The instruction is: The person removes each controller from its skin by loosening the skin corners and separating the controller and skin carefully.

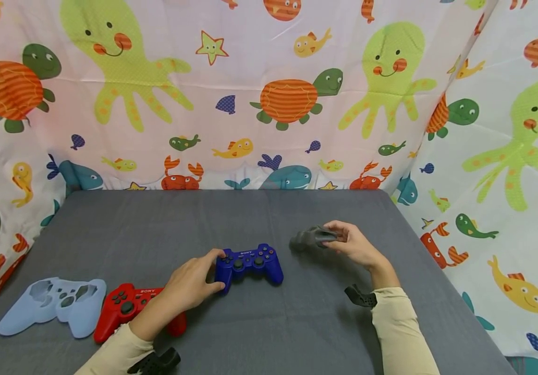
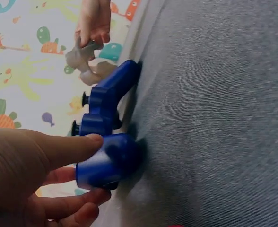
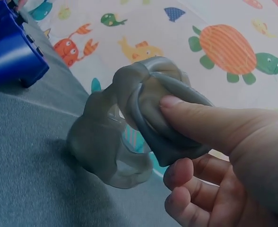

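A blue game controller (image 1: 249,264) marked SONY lies near the middle of the grey-covered table, sticks facing up. My left hand (image 1: 189,284) grips its left handle, thumb on the near side and fingers on the far side. To the right, my right hand (image 1: 355,245) pinches a dark grey, soft controller sleeve (image 1: 313,238) between thumb and fingers. In the right wrist view the sleeve (image 3: 106,137) is bent and hollow, with cut-out openings, its far end low by the cloth. The left wrist view shows the blue controller (image 2: 106,94) edge-on.
A red controller (image 1: 125,307) lies at the left, partly hidden under my left forearm. Beside it, farther left, is a pale blue silicone controller sleeve (image 1: 58,304). A curtain with printed sea animals (image 1: 292,101) stands behind the table and along both sides.
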### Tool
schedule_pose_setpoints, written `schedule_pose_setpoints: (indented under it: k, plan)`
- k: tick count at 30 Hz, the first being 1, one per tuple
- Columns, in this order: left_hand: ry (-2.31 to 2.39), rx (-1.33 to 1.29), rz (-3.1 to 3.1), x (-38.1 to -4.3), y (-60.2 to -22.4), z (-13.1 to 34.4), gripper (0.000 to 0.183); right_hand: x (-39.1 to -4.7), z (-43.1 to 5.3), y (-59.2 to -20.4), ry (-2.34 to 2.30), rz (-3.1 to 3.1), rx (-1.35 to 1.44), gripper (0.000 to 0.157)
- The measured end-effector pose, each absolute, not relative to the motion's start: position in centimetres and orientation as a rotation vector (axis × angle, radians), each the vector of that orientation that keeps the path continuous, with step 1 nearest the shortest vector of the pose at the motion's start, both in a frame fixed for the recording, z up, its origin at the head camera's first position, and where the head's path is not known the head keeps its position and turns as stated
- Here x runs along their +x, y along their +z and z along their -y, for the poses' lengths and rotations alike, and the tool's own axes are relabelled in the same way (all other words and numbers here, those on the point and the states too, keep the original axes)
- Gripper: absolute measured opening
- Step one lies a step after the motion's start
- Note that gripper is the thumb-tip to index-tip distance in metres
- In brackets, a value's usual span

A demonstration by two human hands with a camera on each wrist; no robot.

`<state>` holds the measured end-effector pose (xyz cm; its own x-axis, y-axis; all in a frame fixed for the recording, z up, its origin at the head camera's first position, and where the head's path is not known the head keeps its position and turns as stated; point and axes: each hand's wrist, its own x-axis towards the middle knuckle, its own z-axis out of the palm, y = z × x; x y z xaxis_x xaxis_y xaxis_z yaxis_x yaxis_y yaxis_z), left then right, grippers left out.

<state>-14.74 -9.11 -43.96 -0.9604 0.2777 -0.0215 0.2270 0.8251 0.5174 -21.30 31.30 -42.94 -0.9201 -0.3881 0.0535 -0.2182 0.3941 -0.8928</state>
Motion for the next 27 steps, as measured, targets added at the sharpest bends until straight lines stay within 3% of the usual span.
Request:
schedule_pose_setpoints:
  k: [10,18,27]
  plan:
    - [0.901,0.365,-2.936,-15.1,-42.1,9.2,0.039,-21.0,-30.1,-41.9,-1.663,-2.485,-0.585,0.028]
    - [1.233,0.443,-2.906,-15.4,-40.7,7.7,0.027,-20.3,-28.1,-40.5,-1.777,-2.409,-0.69,0.029]
    - [1.605,0.519,-2.591,-15.5,-40.3,5.0,0.041,-19.1,-25.5,-39.2,-1.894,-2.257,-0.758,0.026]
